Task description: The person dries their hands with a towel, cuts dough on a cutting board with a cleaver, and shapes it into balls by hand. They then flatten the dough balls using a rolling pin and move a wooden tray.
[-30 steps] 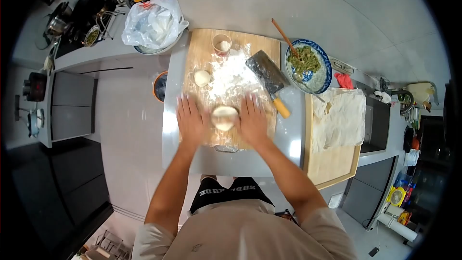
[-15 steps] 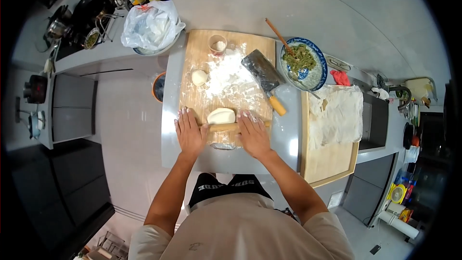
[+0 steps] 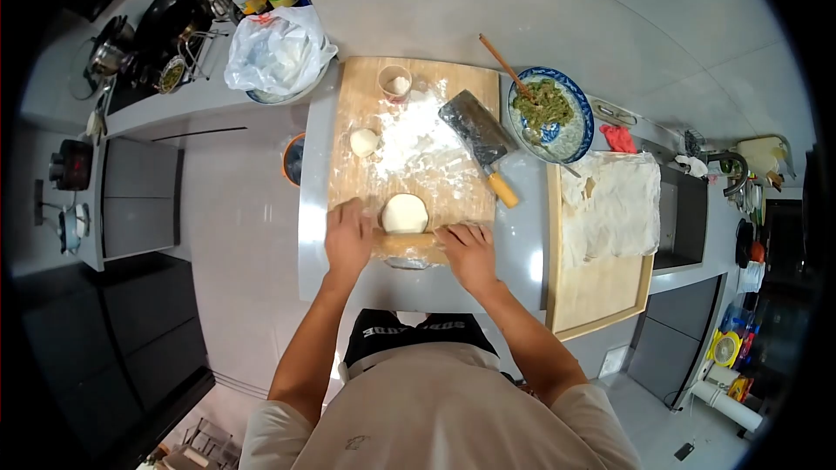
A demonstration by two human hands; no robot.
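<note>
A wooden rolling pin (image 3: 407, 245) lies across the near part of the floured board (image 3: 348, 100). My left hand (image 3: 349, 235) curls over its left end and my right hand (image 3: 468, 252) over its right end, both with bent fingers. Just beyond the pin, between the hands, is a flat round of pale dough (image 3: 405, 214). A smaller dough ball (image 3: 364, 142) sits farther up on the left. White flour (image 3: 422, 139) covers the board's middle. A cleaver (image 3: 479, 130) with a yellow handle rests on the right edge.
A cup of flour (image 3: 395, 82) stands at the board's far side. To the right are a blue-rimmed bowl (image 3: 575, 135) of green filling with chopsticks and a wooden tray (image 3: 601, 326) partly under a white cloth. A bowl under a plastic bag (image 3: 279, 48) is at the far left.
The rolling pin has come off the dough towards my body. The dough, hidden in part earlier, now shows as a round. My fingers, stretched out before, have curled over the pin.
</note>
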